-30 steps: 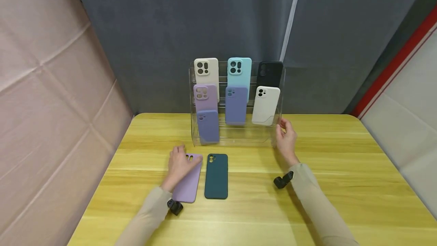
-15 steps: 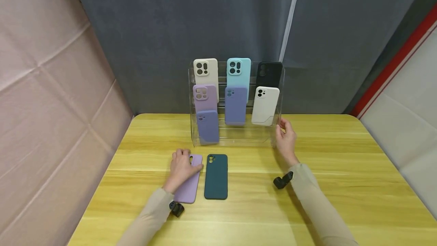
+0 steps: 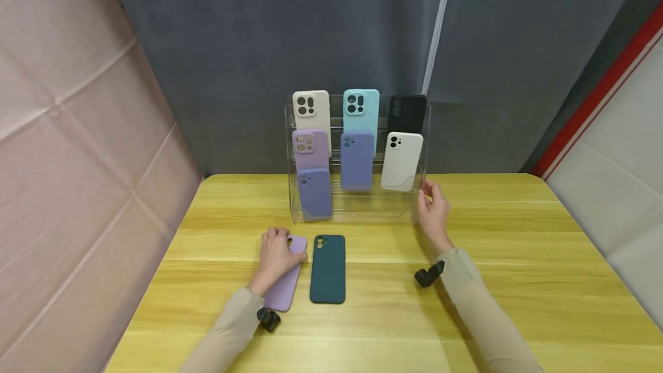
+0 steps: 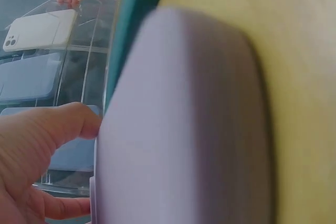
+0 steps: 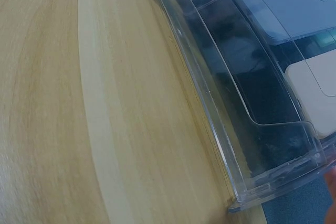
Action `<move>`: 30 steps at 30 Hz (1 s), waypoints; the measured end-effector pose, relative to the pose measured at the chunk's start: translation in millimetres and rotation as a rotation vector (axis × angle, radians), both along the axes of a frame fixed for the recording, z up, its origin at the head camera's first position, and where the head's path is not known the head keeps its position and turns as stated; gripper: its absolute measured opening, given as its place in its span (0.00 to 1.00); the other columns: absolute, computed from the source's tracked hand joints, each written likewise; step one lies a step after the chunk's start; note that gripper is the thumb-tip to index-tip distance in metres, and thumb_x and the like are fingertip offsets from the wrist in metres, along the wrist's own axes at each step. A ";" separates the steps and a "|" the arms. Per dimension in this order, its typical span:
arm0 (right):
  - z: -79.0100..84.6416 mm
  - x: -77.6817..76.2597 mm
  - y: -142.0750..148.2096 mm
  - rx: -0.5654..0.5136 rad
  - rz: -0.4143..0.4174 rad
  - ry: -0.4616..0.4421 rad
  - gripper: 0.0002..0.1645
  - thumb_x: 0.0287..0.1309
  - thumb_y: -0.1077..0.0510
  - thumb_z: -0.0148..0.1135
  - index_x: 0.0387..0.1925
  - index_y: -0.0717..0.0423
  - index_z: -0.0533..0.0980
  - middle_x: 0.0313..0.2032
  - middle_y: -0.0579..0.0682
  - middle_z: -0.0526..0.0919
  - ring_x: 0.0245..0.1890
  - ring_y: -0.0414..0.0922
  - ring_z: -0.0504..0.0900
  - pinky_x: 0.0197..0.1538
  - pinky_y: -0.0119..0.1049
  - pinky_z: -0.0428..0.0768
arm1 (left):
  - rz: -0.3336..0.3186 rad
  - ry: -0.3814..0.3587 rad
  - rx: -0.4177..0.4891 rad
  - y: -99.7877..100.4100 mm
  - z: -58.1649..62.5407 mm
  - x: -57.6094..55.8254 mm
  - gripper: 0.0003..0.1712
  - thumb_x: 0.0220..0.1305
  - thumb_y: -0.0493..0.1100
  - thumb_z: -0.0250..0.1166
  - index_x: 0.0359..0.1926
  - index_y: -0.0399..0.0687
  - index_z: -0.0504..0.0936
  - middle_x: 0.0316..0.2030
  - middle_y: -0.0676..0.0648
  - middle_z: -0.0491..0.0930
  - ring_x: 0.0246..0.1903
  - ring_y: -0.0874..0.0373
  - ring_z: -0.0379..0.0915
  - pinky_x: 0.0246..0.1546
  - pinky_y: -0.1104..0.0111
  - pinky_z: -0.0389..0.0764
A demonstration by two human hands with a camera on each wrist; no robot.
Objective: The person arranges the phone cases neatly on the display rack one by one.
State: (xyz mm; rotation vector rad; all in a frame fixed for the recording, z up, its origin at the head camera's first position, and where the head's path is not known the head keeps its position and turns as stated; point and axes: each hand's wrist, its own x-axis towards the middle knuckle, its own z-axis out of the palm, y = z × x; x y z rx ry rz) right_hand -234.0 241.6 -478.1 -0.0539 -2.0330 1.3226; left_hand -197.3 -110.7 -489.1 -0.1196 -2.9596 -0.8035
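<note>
In the head view my left hand (image 3: 274,257) grips a lavender phone case (image 3: 282,293) at its upper end, thumb on the right edge and fingers over the top left. The left wrist view has this case (image 4: 152,129) large and close, its side edge above the wood. Just right of it lies a dark green phone case (image 3: 328,269), flat on the table. My right hand (image 3: 434,214) holds the right side of a clear tiered display stand (image 3: 370,214). In the right wrist view only a sliver of that hand shows, at the right edge.
Upper tier of the stand: cream (image 3: 321,122), turquoise (image 3: 361,117) and black (image 3: 406,114) phone cases. Middle tier: lilac (image 3: 312,157), periwinkle (image 3: 356,163) and white (image 3: 401,163) ones. A periwinkle case (image 3: 316,194) stands lowest left. A grey curtain (image 3: 248,73) hangs behind the table.
My left hand has shifted slightly right and settled on the lavender case, whose lower end has turned a little to the left. The right hand stays at the stand's side.
</note>
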 end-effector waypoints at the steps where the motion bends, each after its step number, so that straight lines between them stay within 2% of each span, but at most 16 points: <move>1: 0.0 0.2 0.0 0.002 -0.001 -0.001 0.15 0.61 0.71 0.51 0.50 0.72 0.72 0.44 0.67 0.79 0.45 0.56 0.79 0.40 0.09 0.69 | 0.000 0.006 0.003 -0.1 1.0 0.1 0.41 0.34 0.50 0.74 0.50 0.30 0.75 0.48 0.33 0.70 0.44 0.42 0.63 0.38 0.55 0.74; 9: -2.7 0.5 0.4 -0.001 -0.006 0.011 0.15 0.61 0.70 0.51 0.49 0.72 0.72 0.44 0.68 0.79 0.45 0.57 0.79 0.40 0.10 0.70 | 0.008 0.040 0.034 1.8 11.9 -3.2 0.42 0.35 0.50 0.76 0.52 0.32 0.75 0.49 0.34 0.70 0.45 0.42 0.64 0.39 0.55 0.75; 17: -1.8 0.7 1.3 0.004 -0.012 0.005 0.14 0.61 0.71 0.52 0.48 0.72 0.72 0.44 0.68 0.79 0.45 0.57 0.78 0.39 0.10 0.70 | -0.024 0.100 0.067 13.8 27.4 -9.4 0.41 0.36 0.50 0.74 0.53 0.32 0.76 0.50 0.35 0.71 0.47 0.42 0.64 0.41 0.55 0.75; 30: 0.3 -0.1 -1.3 0.010 -0.012 0.015 0.14 0.61 0.71 0.52 0.48 0.73 0.72 0.43 0.68 0.79 0.44 0.57 0.79 0.40 0.10 0.70 | -0.084 0.221 0.213 42.6 51.2 -16.6 0.37 0.40 0.47 0.71 0.52 0.33 0.75 0.51 0.35 0.68 0.51 0.41 0.61 0.47 0.54 0.72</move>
